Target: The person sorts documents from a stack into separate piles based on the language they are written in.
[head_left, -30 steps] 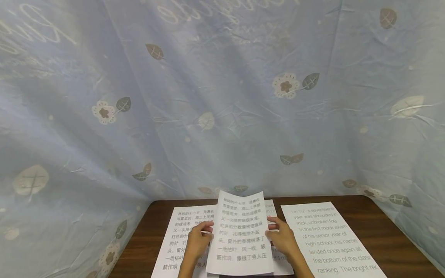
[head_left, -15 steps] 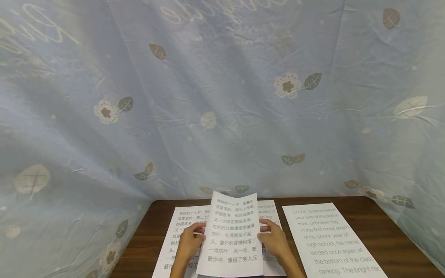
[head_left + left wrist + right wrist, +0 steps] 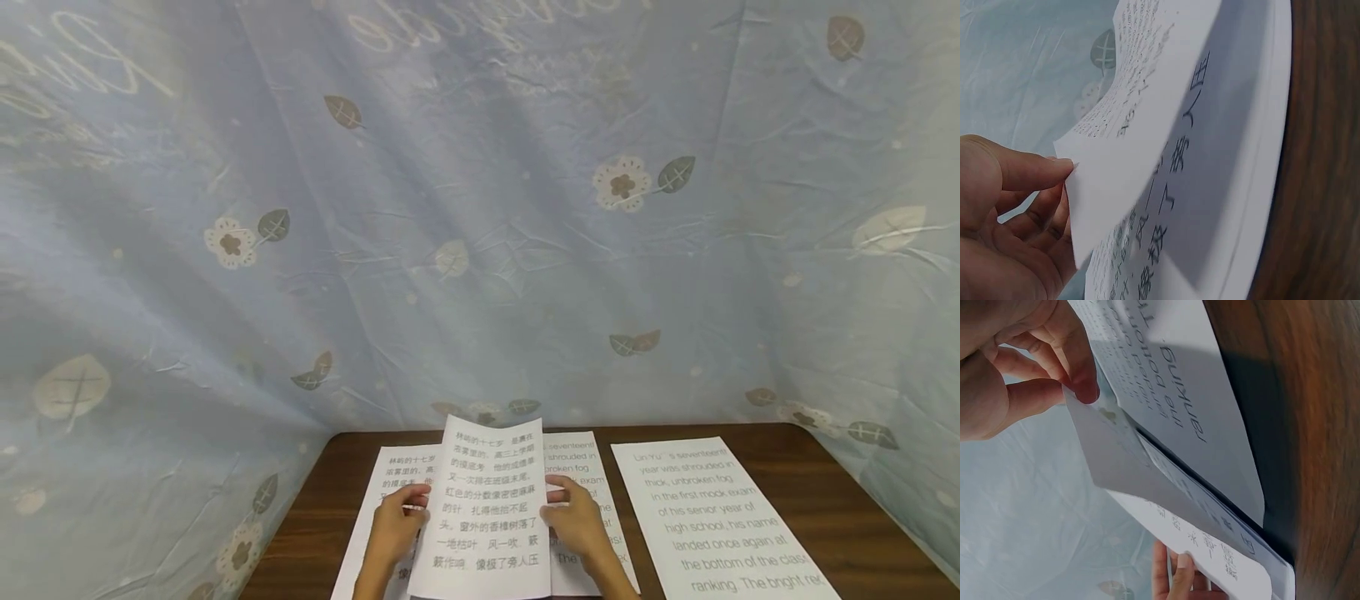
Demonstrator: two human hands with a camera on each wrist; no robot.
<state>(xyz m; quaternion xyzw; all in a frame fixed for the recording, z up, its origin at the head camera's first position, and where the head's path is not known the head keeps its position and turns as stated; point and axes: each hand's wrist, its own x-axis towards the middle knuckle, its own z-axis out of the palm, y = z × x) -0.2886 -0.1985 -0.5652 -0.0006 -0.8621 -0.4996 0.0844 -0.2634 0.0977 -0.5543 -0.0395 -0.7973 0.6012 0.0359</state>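
A sheet of paper [image 3: 487, 512] printed with Chinese characters is held up in front of me, bowed and tilted above the table. My left hand [image 3: 396, 527] pinches its left edge between thumb and fingers; in the left wrist view the thumb [image 3: 1035, 172] presses on the margin. By its right edge, my right hand [image 3: 577, 522] pinches the same sheet, with thumb and index finger meeting in the right wrist view. Under it to the left lies another Chinese-printed sheet [image 3: 405, 475], partly hidden. An English-printed sheet [image 3: 573, 462] lies partly covered beneath it on the right.
Another English-printed sheet [image 3: 720, 517] lies separately on the right of the dark wooden table [image 3: 847, 508]. Behind the table and at its sides hangs a pale blue cloth [image 3: 525, 308] patterned with leaves and flowers.
Both hands have moved left with the held sheet. More of the English-printed sheet in the middle now shows, and more of the Chinese-printed sheet on the left is covered.
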